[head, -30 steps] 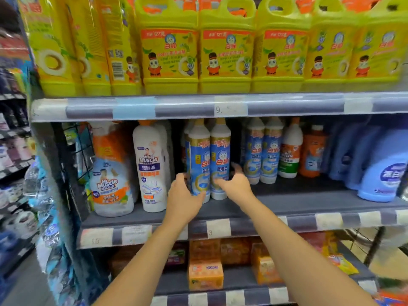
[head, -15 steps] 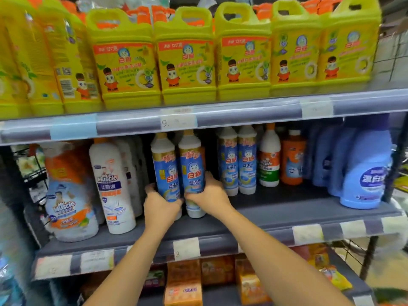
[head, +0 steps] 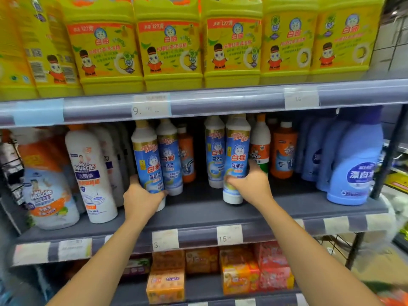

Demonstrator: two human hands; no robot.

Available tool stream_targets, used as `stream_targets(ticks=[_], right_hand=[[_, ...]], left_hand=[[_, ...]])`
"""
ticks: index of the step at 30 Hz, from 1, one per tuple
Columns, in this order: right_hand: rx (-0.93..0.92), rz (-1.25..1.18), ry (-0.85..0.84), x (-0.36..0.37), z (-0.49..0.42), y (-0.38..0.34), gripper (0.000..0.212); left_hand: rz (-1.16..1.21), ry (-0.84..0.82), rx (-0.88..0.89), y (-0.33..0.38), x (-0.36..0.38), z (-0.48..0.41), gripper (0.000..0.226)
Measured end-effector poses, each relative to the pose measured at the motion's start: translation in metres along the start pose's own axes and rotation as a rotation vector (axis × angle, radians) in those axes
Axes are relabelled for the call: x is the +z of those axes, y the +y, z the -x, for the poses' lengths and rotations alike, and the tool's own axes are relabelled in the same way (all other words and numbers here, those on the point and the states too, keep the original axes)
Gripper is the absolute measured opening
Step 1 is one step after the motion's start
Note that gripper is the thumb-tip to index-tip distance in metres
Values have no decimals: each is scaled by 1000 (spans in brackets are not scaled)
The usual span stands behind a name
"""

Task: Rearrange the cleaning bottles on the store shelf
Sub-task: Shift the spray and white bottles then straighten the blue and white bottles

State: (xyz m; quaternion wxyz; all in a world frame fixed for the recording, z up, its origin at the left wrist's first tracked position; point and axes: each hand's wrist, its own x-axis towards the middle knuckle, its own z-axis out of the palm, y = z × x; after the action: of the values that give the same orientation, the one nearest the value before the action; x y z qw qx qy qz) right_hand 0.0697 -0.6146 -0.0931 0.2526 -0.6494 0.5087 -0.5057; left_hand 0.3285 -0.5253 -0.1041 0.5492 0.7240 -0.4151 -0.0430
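On the grey middle shelf [head: 198,215] stand slim white bottles with blue cat labels. My left hand [head: 141,198] grips the base of the front left blue-label bottle [head: 149,160], and a second one [head: 169,155] stands right behind it. My right hand [head: 249,184] wraps the lower part of another blue-label bottle [head: 237,151] further right, with a twin [head: 215,149] just to its left. An orange drain-cleaner bottle [head: 186,153] shows in the gap between the two pairs.
White Mr Muscle bottles [head: 90,171] and an orange-white refill pouch [head: 48,186] fill the shelf's left. A white-green bottle [head: 260,146], an orange bottle [head: 283,149] and blue bleach jugs [head: 357,164] stand on the right. Yellow detergent jugs [head: 167,45] line the top shelf; soap boxes [head: 165,281] sit below.
Both hands held the left pair of blue-label bottles together. Now my right hand has shifted right onto a bottle of the other pair, while my left hand stays on the left one.
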Motion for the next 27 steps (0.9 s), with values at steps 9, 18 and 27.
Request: stream_targets(ticks=[9, 18, 27], right_hand=[[-64, 29, -49, -8, -18, 12, 60], [-64, -47, -88, -19, -30, 27, 59], [-81, -114, -148, -12, -38, 28, 56]], left_hand=[[79, -68, 44, 10, 1, 10, 62], [116, -217, 113, 43, 39, 27, 67], [208, -240, 121, 63, 66, 29, 69]])
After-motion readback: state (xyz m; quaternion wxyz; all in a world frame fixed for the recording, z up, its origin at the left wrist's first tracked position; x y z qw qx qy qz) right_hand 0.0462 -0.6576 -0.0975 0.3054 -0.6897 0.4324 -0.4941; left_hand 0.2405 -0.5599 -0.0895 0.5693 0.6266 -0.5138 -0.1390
